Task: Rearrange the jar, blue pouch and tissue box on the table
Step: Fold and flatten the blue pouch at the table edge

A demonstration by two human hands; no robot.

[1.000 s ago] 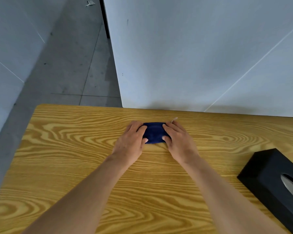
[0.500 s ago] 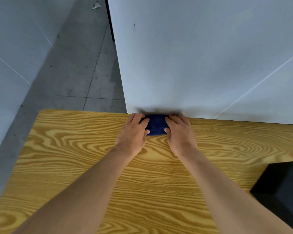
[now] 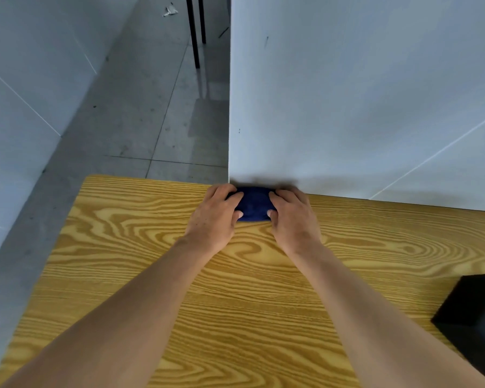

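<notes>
A small dark navy-blue fabric pouch (image 3: 254, 204) lies on a yellow wooden table (image 3: 140, 247) with bold swirling brown grain. A matte black rectangular tissue box (image 3: 476, 317) and a plain white wall panel (image 3: 347, 93) complete the palette.

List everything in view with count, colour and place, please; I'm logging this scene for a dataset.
blue pouch: one, dark blue, far table edge against the white panel, held between both hands
tissue box: one, black, table's right edge, partly cut off
table: one, yellow wood grain
white panel: one, behind the table
floor: grey tiles, left
jar: not in view
hands: left hand and right hand, each gripping an end of the pouch
</notes>
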